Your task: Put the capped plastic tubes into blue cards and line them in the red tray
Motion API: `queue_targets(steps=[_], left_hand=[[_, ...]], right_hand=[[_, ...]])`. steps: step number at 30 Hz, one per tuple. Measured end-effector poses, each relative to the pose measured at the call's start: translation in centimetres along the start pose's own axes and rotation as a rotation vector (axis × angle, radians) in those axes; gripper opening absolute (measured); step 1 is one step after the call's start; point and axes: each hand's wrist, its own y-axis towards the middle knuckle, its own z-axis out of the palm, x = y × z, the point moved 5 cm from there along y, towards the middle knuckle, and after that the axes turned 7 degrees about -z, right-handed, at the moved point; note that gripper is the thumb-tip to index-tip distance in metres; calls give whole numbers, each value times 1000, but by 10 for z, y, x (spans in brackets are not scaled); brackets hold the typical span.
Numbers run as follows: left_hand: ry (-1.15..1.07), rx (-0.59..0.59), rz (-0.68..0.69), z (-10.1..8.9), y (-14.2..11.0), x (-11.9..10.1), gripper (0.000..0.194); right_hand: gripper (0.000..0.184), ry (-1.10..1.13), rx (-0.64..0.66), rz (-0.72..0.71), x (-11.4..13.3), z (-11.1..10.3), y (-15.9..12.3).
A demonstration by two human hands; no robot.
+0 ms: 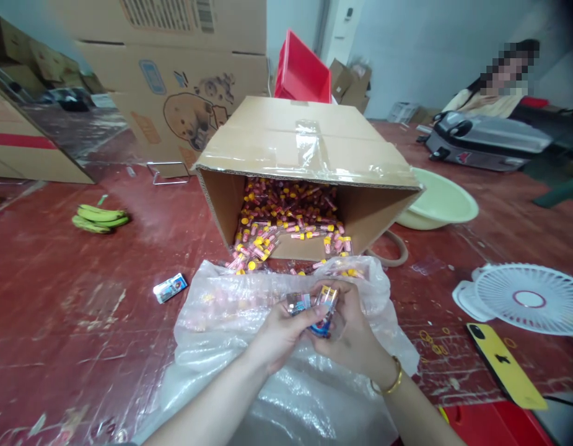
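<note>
My left hand (277, 336) and my right hand (349, 325) meet above a translucent plastic bag (225, 337). Both are closed around small clear-wrapped packets (324, 319) with blue print and a bit of yellow. My left thumb presses across their front, while my right fingers wrap round the far side; how many pieces there are I cannot tell. Just beyond my hands, an open cardboard box (309, 139) lies on its side. Many small pink tubes with yellow caps (290, 204) fill its back and spill out over the front edge onto the bag.
On the red floor at left are green bananas (100, 218) and a small blue-and-white packet (170, 288). To the right lie a pale green basin (446, 198), a white fan grille (546, 300), rubber bands (432, 342) and a yellow phone (504, 365). A person sits behind a grey suitcase (490, 142).
</note>
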Motion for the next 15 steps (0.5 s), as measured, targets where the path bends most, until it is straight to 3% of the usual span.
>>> queue_targets(steps=[11,13,15], left_hand=[[53,-41,36,-2,3,4,36],[113,-51,52,-3,4,6,36],[186,-58,41,-3,6,10,40]], right_hand=[[67,16,13,-14,-3,-4,-7],[58,57,37,-8,0,-7,-6],[34,150,5,37,0,-14,-8]])
